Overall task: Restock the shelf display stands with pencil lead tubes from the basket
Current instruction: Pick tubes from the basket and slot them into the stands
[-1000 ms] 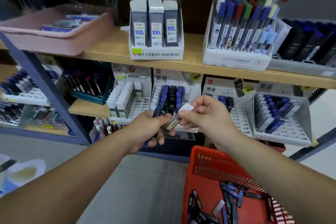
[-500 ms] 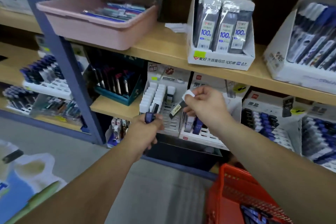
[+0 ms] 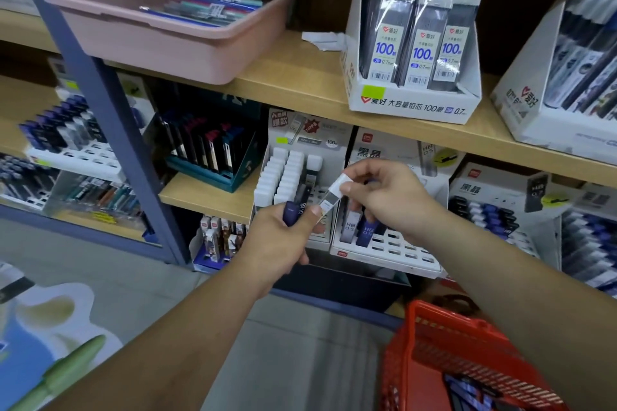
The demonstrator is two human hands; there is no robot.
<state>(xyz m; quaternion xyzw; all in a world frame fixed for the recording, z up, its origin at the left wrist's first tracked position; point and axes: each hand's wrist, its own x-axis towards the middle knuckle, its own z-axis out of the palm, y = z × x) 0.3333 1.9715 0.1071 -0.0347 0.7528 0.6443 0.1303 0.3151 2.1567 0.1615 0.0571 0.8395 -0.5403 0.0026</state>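
right hand (image 3: 389, 198): fingers (image 3: 362, 171) pinch a white-capped tube (image 3: 335, 193) at its cap end; the tube slants down toward the left hand.
left hand (image 3: 283, 240): fingers curled round a few dark blue tubes (image 3: 293, 210); thumb tip touches the lower end of the white-capped tube.
task's thing: one tube between the two hands, in front of the stands and not yet in a slot; the blue ones are in the left grip; more lie in the red basket (image 3: 434, 340), below the right forearm.
done: white-cap stand (image 3: 283, 177), just beyond the left fingers, shows two full columns and a third barely begun. slotted stand (image 3: 400, 252), under the right fingers, holds two tubes marked hb.
left: judged early to middle. most slots of the slotted stand are open, both hands are loaded, and the basket is not emptied (only its near corner shows).
step in hand: probably sorting the white-capped tube to its stand; which slot is meant, cannot tell.
around: third stand (image 3: 494, 217) right of the right wrist, partly filled; teal box (image 3: 213, 160) left of the left fingers; pink tray (image 3: 173, 40) and box of 100-lead packs (image 3: 414, 103) on the shelf board (image 3: 300, 87) above both hands.
in the way: the shelf board overhangs the stands, so the fingers must enter low from the front; standing tubes crowd the open slots.
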